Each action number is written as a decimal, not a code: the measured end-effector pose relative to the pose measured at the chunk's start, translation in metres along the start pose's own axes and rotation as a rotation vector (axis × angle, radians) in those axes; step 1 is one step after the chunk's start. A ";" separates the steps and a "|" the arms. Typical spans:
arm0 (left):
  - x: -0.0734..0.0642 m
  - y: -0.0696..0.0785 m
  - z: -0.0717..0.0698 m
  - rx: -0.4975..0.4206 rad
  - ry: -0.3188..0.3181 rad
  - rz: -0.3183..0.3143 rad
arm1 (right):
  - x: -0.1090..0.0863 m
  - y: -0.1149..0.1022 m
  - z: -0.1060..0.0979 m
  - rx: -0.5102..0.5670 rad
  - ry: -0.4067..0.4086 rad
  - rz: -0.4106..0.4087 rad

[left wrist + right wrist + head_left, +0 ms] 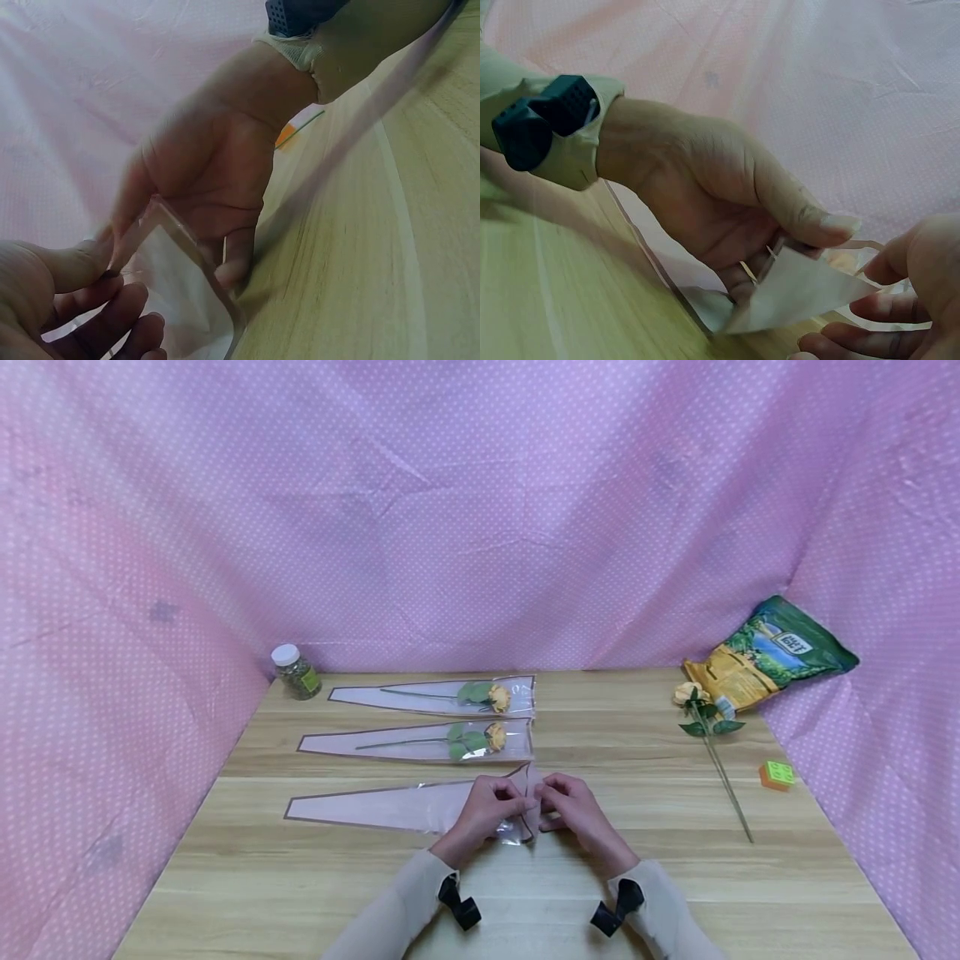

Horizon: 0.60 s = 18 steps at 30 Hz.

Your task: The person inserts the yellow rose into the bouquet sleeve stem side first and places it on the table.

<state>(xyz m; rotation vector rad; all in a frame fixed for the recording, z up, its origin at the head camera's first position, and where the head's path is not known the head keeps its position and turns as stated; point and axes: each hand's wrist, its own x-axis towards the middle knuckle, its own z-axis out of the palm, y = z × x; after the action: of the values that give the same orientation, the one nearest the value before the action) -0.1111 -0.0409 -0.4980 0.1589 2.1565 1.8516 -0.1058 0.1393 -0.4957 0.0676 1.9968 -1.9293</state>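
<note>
A: Item one: empty sleeve (390, 807), flat on the worktop (480, 893), nearest of three to the person. Left hand (487, 810) and right hand (573, 810) both pinch its wide mouth.

B: Wrist views?

A: They show thumbs and fingers gripping the lifted plastic edge; the head view hides that.

B: Beyond the sleeve?

A: Two filled sleeves (420, 742), a jar (296, 672). To its right: loose rose (705, 718), bag (765, 660), block (777, 774). Only the head view shows these; bag print unreadable.

A light wooden table (787, 877) (pale, visible grain) is enclosed behind and on both sides by pink white-dotted cloth (480, 527).
</note>
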 end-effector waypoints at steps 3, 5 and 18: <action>0.001 0.000 0.003 0.002 0.020 0.000 | 0.000 0.000 -0.002 -0.040 0.055 0.014; 0.002 -0.001 0.004 0.002 0.032 -0.007 | 0.000 0.001 -0.003 -0.059 0.078 0.020; 0.002 0.003 0.005 0.037 0.025 -0.026 | 0.004 0.004 -0.010 -0.182 0.168 0.013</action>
<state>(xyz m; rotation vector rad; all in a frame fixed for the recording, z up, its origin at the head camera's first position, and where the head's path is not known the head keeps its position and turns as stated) -0.1121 -0.0353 -0.4964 0.1159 2.1995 1.8101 -0.1107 0.1485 -0.5009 0.2010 2.2657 -1.7770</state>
